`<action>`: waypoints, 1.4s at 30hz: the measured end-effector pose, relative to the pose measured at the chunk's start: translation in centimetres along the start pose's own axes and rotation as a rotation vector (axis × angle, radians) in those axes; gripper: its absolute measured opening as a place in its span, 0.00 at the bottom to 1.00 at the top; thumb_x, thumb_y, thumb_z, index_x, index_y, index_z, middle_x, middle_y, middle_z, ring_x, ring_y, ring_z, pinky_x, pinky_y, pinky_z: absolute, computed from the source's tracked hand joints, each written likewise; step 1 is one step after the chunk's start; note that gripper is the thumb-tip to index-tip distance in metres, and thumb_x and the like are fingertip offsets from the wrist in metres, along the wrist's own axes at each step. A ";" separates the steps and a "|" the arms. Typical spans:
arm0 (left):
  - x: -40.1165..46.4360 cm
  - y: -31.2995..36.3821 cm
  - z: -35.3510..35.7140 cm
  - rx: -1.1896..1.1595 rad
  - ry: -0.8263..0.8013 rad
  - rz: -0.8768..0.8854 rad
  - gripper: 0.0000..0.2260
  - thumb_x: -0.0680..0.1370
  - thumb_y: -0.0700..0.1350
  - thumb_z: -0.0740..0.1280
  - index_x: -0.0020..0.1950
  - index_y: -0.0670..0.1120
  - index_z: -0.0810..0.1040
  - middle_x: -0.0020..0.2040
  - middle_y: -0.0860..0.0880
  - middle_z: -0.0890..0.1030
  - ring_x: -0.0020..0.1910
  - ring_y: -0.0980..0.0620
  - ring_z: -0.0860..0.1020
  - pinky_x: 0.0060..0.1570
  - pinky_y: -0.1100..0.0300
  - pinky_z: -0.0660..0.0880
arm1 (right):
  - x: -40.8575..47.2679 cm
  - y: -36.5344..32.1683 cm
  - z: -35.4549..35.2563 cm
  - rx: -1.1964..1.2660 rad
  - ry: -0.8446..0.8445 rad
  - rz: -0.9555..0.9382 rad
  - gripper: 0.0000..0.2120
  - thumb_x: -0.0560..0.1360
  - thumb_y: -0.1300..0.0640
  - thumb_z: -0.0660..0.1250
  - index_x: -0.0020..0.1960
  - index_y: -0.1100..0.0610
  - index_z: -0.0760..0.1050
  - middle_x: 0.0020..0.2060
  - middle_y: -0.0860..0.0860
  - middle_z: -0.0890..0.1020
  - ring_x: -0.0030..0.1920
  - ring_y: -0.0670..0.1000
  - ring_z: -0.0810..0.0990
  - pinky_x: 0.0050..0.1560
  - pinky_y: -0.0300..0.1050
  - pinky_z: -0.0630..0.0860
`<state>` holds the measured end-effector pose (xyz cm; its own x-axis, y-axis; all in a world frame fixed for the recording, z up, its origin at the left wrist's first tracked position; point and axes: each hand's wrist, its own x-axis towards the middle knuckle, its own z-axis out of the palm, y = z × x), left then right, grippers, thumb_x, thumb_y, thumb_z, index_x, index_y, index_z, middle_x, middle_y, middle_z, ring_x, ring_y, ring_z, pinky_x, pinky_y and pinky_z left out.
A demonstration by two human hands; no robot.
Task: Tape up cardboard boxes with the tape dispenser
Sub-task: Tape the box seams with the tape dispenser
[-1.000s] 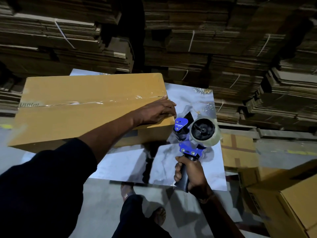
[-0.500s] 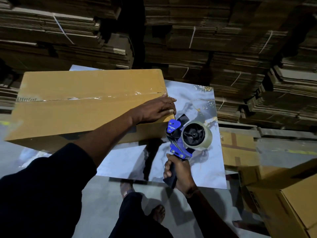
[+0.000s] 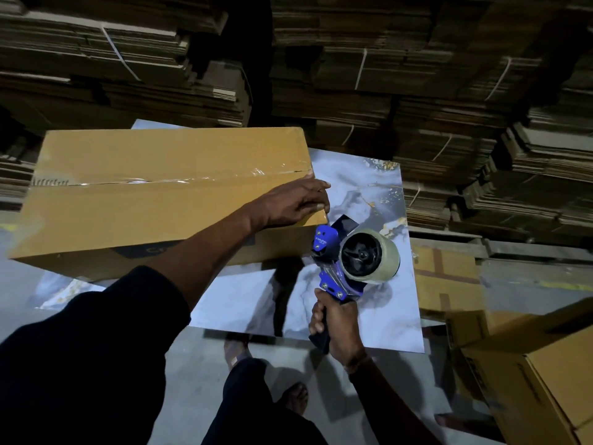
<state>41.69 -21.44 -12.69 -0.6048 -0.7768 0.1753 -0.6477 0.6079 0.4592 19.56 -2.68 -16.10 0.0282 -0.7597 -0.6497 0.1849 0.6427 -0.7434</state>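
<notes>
I judge the step in hand to be finishing the seam at the right end of the cardboard box, which lies on the marbled tabletop towards the far left. A clear strip already runs along the top seam, wrinkled near the right end. To do this well, I would keep the box pinned, bring the tape dispenser up to that corner, and press the strip flat over the edge so no loose tail remains.

My left hand reaches across and lies flat on the box's near right corner, fingers straight and pressing down, tips just over the edge. My right hand sits nearer to me, fingers wrapped tightly round the dispenser's dark handle, the roll facing right and the blue head tilted towards the box, just beside it.
</notes>
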 end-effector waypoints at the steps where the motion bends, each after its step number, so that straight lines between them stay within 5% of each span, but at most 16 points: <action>1: 0.0 0.1 0.0 -0.002 0.002 -0.001 0.15 0.86 0.50 0.59 0.61 0.46 0.83 0.69 0.44 0.79 0.79 0.48 0.67 0.81 0.42 0.56 | 0.1 0.0 0.0 -0.009 0.007 -0.006 0.18 0.81 0.63 0.66 0.33 0.60 0.66 0.24 0.56 0.67 0.19 0.51 0.62 0.29 0.44 0.61; 8: 0.0 0.5 0.0 -0.017 0.024 0.015 0.15 0.86 0.50 0.58 0.60 0.46 0.83 0.66 0.44 0.80 0.78 0.47 0.68 0.81 0.42 0.54 | 2.1 0.4 0.1 -0.054 0.046 -0.030 0.11 0.80 0.63 0.65 0.40 0.60 0.69 0.27 0.55 0.65 0.23 0.49 0.60 0.30 0.45 0.59; 16: -0.1 0.6 -0.3 -0.033 0.025 0.001 0.15 0.86 0.49 0.59 0.61 0.45 0.83 0.68 0.44 0.80 0.78 0.47 0.69 0.82 0.45 0.55 | 3.0 -0.6 -1.0 -0.213 0.092 -0.113 0.18 0.80 0.65 0.65 0.37 0.54 0.61 0.25 0.50 0.61 0.22 0.48 0.57 0.26 0.36 0.55; 21: -0.2 0.6 -0.4 -0.066 0.016 -0.016 0.15 0.85 0.51 0.59 0.61 0.46 0.83 0.69 0.44 0.79 0.78 0.50 0.68 0.82 0.46 0.56 | 4.1 -1.0 -2.2 -0.466 0.163 -0.350 0.12 0.75 0.60 0.70 0.40 0.45 0.72 0.28 0.37 0.72 0.29 0.41 0.70 0.34 0.34 0.67; 23: -0.3 0.7 -0.5 -0.071 0.014 -0.019 0.15 0.85 0.51 0.58 0.60 0.48 0.83 0.70 0.44 0.79 0.78 0.50 0.67 0.81 0.46 0.56 | 4.0 -1.8 -2.6 -0.584 0.197 -0.507 0.16 0.72 0.68 0.72 0.45 0.46 0.75 0.34 0.35 0.76 0.34 0.36 0.76 0.38 0.29 0.71; 25: -0.3 0.9 -0.7 -0.076 0.014 -0.017 0.14 0.85 0.49 0.59 0.61 0.46 0.83 0.70 0.44 0.78 0.78 0.50 0.67 0.82 0.48 0.56 | 4.0 -2.6 -3.5 -0.697 0.199 -0.595 0.18 0.71 0.73 0.72 0.41 0.50 0.74 0.34 0.38 0.77 0.35 0.40 0.76 0.36 0.24 0.68; 28: -0.2 1.0 -0.8 -0.073 0.031 -0.014 0.11 0.86 0.45 0.62 0.61 0.45 0.83 0.71 0.43 0.78 0.78 0.50 0.66 0.82 0.53 0.53 | 4.7 -3.0 -5.0 -0.771 0.183 -0.563 0.15 0.71 0.71 0.72 0.36 0.54 0.73 0.29 0.48 0.77 0.32 0.51 0.72 0.30 0.31 0.68; 30: -0.2 0.9 -0.7 -0.068 0.038 -0.003 0.11 0.86 0.45 0.62 0.61 0.45 0.83 0.70 0.44 0.78 0.78 0.50 0.67 0.82 0.51 0.53 | 5.0 -2.9 -5.6 -0.773 0.149 -0.571 0.08 0.72 0.69 0.74 0.46 0.60 0.78 0.37 0.53 0.82 0.38 0.49 0.77 0.36 0.33 0.73; 32: -0.2 0.8 -0.6 -0.074 0.037 0.003 0.11 0.86 0.46 0.62 0.61 0.46 0.83 0.70 0.44 0.79 0.78 0.51 0.67 0.82 0.51 0.53 | 4.9 -2.7 -5.8 -0.744 0.103 -0.598 0.16 0.72 0.65 0.76 0.59 0.61 0.80 0.50 0.49 0.85 0.50 0.43 0.82 0.49 0.31 0.76; 34: -0.2 0.8 -0.6 -0.079 0.037 -0.005 0.11 0.86 0.45 0.62 0.61 0.46 0.83 0.70 0.44 0.78 0.78 0.51 0.67 0.82 0.53 0.52 | 4.4 -2.4 -6.0 -0.696 0.085 -0.595 0.19 0.72 0.60 0.76 0.62 0.60 0.79 0.55 0.49 0.85 0.55 0.44 0.82 0.54 0.32 0.77; 37: -0.2 1.1 -0.9 -0.090 0.032 -0.025 0.11 0.86 0.44 0.62 0.61 0.44 0.83 0.71 0.43 0.78 0.78 0.50 0.67 0.82 0.56 0.51 | 3.9 -0.6 -7.2 -0.708 0.073 -0.518 0.10 0.74 0.62 0.75 0.51 0.48 0.83 0.43 0.40 0.84 0.43 0.43 0.82 0.45 0.33 0.75; 39: -0.2 1.4 -1.1 -0.093 0.027 -0.038 0.11 0.86 0.44 0.62 0.61 0.44 0.83 0.71 0.42 0.78 0.78 0.49 0.67 0.81 0.60 0.49 | 3.8 1.5 -8.7 -0.709 0.020 -0.430 0.15 0.75 0.59 0.75 0.41 0.37 0.80 0.31 0.35 0.79 0.33 0.36 0.76 0.40 0.36 0.73; 42: -0.2 1.6 -1.1 -0.070 -0.001 -0.050 0.12 0.86 0.45 0.61 0.62 0.44 0.83 0.72 0.42 0.77 0.79 0.49 0.66 0.82 0.57 0.49 | 3.4 3.3 -9.7 -0.610 -0.037 -0.266 0.15 0.76 0.56 0.73 0.34 0.51 0.72 0.24 0.46 0.69 0.24 0.48 0.67 0.28 0.47 0.66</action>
<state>41.36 -20.50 -11.02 -0.5734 -0.8055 0.1497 -0.6428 0.5556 0.5274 10.71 -2.15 -22.34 0.0943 -0.8958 -0.4343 -0.3989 0.3657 -0.8409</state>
